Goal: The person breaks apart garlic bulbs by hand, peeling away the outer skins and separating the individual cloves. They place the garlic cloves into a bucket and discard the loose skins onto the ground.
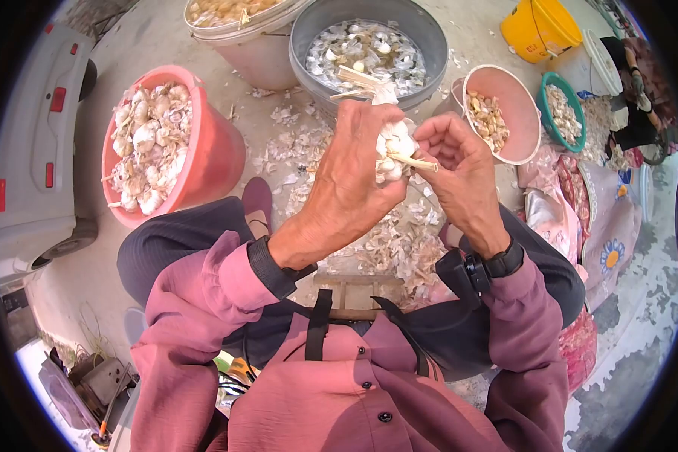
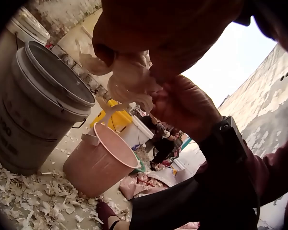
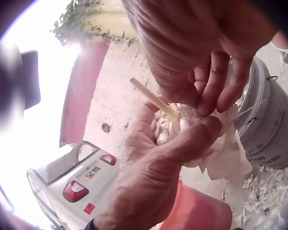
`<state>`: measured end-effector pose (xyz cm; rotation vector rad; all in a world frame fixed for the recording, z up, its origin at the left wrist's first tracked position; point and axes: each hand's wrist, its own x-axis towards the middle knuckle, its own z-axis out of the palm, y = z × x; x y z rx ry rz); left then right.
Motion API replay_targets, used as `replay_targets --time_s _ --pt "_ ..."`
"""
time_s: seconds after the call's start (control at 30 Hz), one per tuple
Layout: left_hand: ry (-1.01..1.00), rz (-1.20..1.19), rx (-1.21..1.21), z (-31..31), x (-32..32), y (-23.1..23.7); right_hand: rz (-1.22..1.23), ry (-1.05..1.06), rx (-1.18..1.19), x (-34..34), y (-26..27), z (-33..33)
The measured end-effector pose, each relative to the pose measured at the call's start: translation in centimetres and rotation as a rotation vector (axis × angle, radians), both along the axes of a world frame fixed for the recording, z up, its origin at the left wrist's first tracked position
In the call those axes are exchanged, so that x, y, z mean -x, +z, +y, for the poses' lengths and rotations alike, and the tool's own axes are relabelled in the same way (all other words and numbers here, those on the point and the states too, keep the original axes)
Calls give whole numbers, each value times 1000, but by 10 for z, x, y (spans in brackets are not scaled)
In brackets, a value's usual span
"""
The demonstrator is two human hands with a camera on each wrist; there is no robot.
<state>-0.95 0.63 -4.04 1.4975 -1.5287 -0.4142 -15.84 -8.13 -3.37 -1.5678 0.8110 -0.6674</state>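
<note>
The person wears a long-sleeved, dusty-pink cloth shirt [image 1: 301, 410] with a front row of round, dark buttons [image 1: 385, 416]. Left of that row hangs a flat, black webbing strap [image 1: 319, 324]; right of it runs a narrower black strap [image 1: 408, 328]. Beyond the shirt's left cuff sits a broad black wristband [image 1: 270, 267]; by its right cuff, a black band [image 1: 505, 260] and a boxy black device [image 1: 463, 275]. Below the shirt are dark, finely ribbed trousers [image 1: 162, 245] and maroon shoes [image 1: 257, 197].
</note>
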Motion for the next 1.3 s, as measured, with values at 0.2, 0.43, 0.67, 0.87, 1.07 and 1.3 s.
replay_targets --time_s 0.2,0.43,0.67,0.87,1.07,1.3 --pt "-56 616 -164 -1 -6 2 88 -2 42 8 -15 -9" --pt "-85 655 -231 0 -18 10 159 83 190 10 -7 -17" --pt "-126 199 -103 0 -14 12 5 122 151 9 17 -15" --pt "-200 331 -192 -1 -17 21 81 229 44 8 9 -13" --pt "-333 250 -147 -3 -21 14 49 278 -279 8 12 -6" --pt "43 -365 158 5 -19 37 -42 87 -301 1 8 0"
